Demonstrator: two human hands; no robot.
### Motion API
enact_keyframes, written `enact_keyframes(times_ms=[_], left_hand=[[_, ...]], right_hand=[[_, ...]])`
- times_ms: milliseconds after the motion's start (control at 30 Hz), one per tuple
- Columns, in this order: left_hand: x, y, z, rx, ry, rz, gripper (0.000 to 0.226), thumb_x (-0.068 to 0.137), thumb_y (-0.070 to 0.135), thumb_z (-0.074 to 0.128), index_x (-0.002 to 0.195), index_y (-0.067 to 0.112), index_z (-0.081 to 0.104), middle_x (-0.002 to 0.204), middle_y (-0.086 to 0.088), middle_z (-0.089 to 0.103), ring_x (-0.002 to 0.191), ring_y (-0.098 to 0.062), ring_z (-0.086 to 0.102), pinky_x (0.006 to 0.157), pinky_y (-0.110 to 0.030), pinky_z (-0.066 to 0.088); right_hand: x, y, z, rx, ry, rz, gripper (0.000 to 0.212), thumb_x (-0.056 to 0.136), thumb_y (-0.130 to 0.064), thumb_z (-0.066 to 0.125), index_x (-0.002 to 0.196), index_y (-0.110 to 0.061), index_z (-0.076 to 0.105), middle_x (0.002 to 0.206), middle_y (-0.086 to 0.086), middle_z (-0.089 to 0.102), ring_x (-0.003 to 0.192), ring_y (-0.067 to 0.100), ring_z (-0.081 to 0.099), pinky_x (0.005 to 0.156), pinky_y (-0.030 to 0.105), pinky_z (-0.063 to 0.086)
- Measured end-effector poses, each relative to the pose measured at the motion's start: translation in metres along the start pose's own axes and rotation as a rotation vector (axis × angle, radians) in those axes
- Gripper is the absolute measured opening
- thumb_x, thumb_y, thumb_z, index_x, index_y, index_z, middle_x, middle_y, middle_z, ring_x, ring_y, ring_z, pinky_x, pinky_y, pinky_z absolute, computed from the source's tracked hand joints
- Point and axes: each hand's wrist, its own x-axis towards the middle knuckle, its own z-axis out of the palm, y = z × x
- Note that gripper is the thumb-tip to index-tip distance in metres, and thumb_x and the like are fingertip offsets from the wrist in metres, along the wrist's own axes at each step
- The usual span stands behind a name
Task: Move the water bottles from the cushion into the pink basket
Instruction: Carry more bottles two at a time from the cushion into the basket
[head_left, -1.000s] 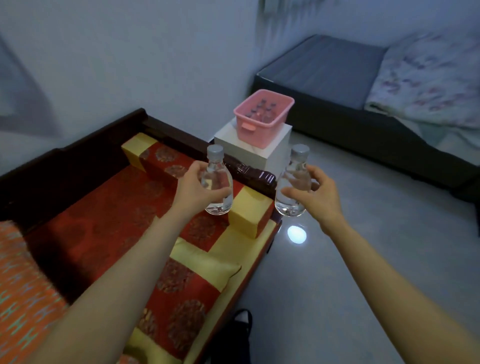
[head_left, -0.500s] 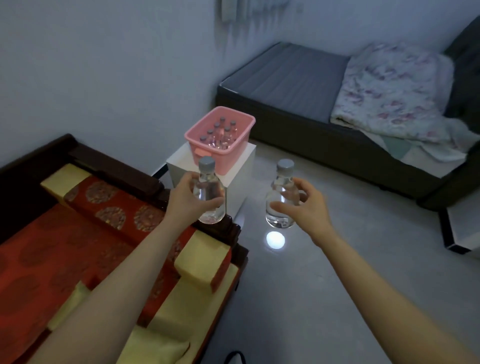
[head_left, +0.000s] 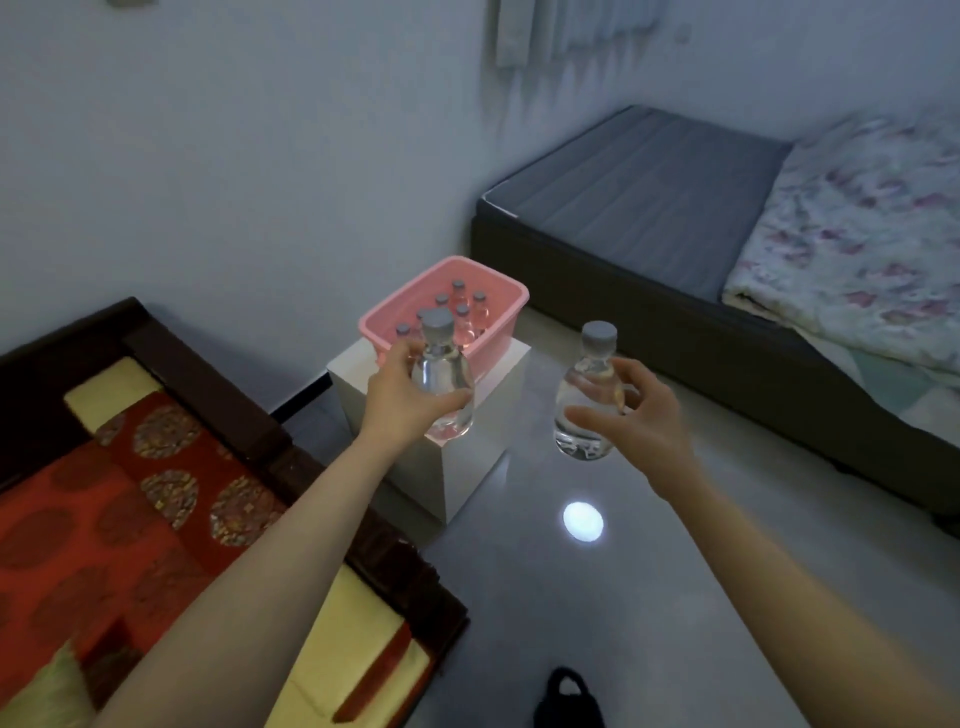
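Observation:
My left hand (head_left: 402, 400) grips a clear water bottle (head_left: 445, 379) with a grey cap, held upright just in front of the pink basket (head_left: 501, 306). My right hand (head_left: 636, 415) grips a second clear water bottle (head_left: 587, 384), upright over the floor to the right of the basket. The basket stands on a white box (head_left: 467, 467) and holds several capped bottles (head_left: 462, 312). The red and yellow cushion (head_left: 130, 493) lies at the lower left.
A dark wooden bench frame (head_left: 218, 395) edges the cushion. A low bed with a grey mattress (head_left: 649, 192) and a floral quilt (head_left: 857, 234) fills the right side. Grey floor (head_left: 571, 597) with a bright light spot lies between. A dark object (head_left: 569, 701) sits at the bottom edge.
The view has swung right and closer to the basket. Both hands have carried their bottles off the cushion towards the basket; the left bottle is now right in front of it.

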Motion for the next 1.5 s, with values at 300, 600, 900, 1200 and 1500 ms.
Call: enact_keyframes(times_ms=[300, 600, 900, 1200, 1500], left_hand=[[0.074, 0.021, 0.057, -0.007, 0.193, -0.109, 0.068, 0.058, 0.026, 0.087, 0.114, 0.019, 0.05, 0.109, 0.001, 0.061, 0.101, -0.019, 0.059, 0.086, -0.036, 0.05], [0.165, -0.002, 0.059, 0.053, 0.315, -0.216, 0.065, 0.06, 0.023, 0.086, 0.11, 0.022, 0.045, 0.103, 0.003, 0.058, 0.092, -0.017, 0.058, 0.075, -0.027, 0.045], [0.275, -0.053, 0.06, -0.02, 0.428, -0.312, 0.06, 0.061, 0.017, 0.086, 0.106, 0.021, 0.046, 0.099, 0.005, 0.06, 0.084, -0.011, 0.06, 0.062, -0.01, 0.04], [0.321, -0.116, 0.087, 0.052, 0.439, -0.445, 0.061, 0.06, 0.025, 0.081, 0.109, 0.032, 0.047, 0.104, 0.012, 0.062, 0.095, -0.012, 0.061, 0.071, -0.014, 0.047], [0.345, -0.169, 0.123, 0.025, 0.532, -0.576, 0.053, 0.068, 0.021, 0.079, 0.111, 0.026, 0.049, 0.099, 0.014, 0.06, 0.085, -0.005, 0.059, 0.068, 0.0, 0.039]], right_hand=[[0.146, 0.016, -0.03, -0.029, -0.164, -0.054, 0.069, 0.053, -0.04, 0.087, 0.115, -0.034, 0.057, 0.112, -0.007, 0.062, 0.103, 0.015, 0.06, 0.089, 0.042, 0.054], [0.27, 0.021, 0.026, 0.012, -0.339, -0.071, 0.082, 0.04, -0.052, 0.08, 0.116, -0.033, 0.056, 0.113, -0.007, 0.062, 0.103, 0.014, 0.061, 0.087, 0.04, 0.054], [0.398, 0.014, 0.106, -0.037, -0.464, -0.159, 0.059, 0.057, -0.016, 0.089, 0.102, -0.038, 0.056, 0.1, -0.012, 0.067, 0.091, 0.005, 0.065, 0.079, 0.025, 0.053], [0.456, 0.056, 0.176, -0.124, -0.59, -0.127, 0.058, 0.055, -0.024, 0.091, 0.105, -0.024, 0.063, 0.094, -0.014, 0.07, 0.085, -0.002, 0.065, 0.073, 0.018, 0.05], [0.483, 0.123, 0.261, -0.395, -0.775, -0.154, 0.045, 0.056, -0.045, 0.082, 0.09, -0.03, 0.057, 0.087, -0.012, 0.064, 0.081, 0.007, 0.063, 0.064, 0.031, 0.051]])
